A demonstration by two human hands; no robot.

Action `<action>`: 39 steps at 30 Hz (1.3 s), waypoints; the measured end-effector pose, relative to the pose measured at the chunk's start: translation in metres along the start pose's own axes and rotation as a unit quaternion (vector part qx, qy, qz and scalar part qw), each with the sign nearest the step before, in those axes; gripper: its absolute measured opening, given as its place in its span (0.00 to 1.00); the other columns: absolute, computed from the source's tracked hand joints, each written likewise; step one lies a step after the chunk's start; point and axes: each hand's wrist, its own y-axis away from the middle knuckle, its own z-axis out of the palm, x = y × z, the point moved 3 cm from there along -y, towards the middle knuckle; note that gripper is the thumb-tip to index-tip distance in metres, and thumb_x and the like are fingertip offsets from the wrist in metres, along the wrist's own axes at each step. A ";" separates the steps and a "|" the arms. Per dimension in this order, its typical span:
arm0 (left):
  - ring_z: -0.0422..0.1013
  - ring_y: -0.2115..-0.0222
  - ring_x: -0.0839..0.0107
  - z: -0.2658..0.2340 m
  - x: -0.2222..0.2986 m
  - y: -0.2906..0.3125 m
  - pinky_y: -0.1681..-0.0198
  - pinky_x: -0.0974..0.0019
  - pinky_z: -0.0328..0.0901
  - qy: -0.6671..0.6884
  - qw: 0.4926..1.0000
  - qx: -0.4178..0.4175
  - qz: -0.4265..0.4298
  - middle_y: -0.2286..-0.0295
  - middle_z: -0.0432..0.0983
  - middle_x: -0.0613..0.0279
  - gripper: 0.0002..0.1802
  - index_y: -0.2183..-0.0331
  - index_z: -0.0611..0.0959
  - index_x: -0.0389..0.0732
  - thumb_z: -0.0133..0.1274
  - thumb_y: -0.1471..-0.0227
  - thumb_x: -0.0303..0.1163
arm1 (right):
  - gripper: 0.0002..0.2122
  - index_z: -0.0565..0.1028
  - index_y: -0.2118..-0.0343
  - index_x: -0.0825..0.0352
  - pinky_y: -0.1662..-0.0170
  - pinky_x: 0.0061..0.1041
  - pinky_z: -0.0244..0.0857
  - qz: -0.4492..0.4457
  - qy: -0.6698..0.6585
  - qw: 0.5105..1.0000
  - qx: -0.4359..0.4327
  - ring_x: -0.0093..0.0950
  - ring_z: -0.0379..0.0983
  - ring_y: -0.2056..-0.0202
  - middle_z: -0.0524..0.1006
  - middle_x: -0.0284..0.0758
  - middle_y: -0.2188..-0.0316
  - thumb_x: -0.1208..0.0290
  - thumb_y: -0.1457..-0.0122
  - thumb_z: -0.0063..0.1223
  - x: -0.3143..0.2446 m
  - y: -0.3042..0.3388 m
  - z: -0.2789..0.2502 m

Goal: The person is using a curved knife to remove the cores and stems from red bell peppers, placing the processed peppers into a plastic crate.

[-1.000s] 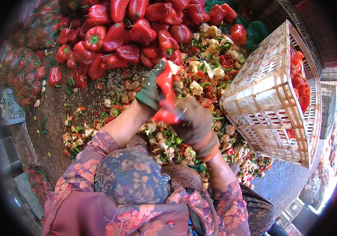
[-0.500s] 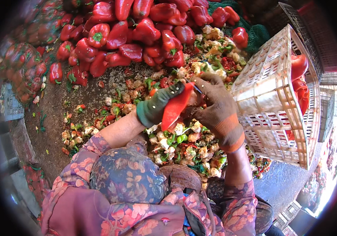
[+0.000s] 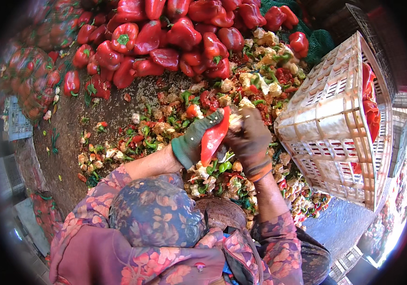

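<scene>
A slip was the chief risk for the red bell pepper piece [image 3: 214, 136]

The person's left hand [image 3: 194, 141], in a green-grey glove, pinched the piece between thumb and fingers, its pointed end hanging toward the near side, above the heap of pepper cores and stems [image 3: 234, 185]. The right hand [image 3: 250, 137], in a brown glove with an orange cuff, was just to the right and blurred; its fingers looked curled, but what, if anything, they gripped could not be told. A pale, seedy pepper core [image 3: 235, 122] showed beside those fingers, and it was unclear whether it was held or lay behind them.

The glossy skin, if wet, could have let the piece slide out of the left pinch and drop into the heap, where other bits of red would have made it hard to pick out. With the two hands so close, a careless twist from the right one could have knocked that pinch loose or torn the flesh.

To the right, the white plastic crate [image 3: 315, 116] seemed tilted, with red pepper pieces [image 3: 371, 114] at its open side; a bump against it could have spilled some. On the far side, the piled whole red bell peppers [image 3: 183, 34] could have rolled toward the cores if one at the lower edge was nudged
</scene>
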 end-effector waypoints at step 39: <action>0.71 0.59 0.70 0.190 0.098 -0.039 0.54 0.65 0.66 -0.202 0.937 -0.212 0.188 0.58 0.72 0.61 0.23 0.49 0.70 0.43 0.50 0.46 0.38 | 0.14 0.73 0.63 0.71 0.73 0.25 0.64 0.406 -0.263 0.866 -0.130 0.23 0.68 0.76 0.75 0.40 0.76 0.65 0.47 0.54 0.063 0.049 0.023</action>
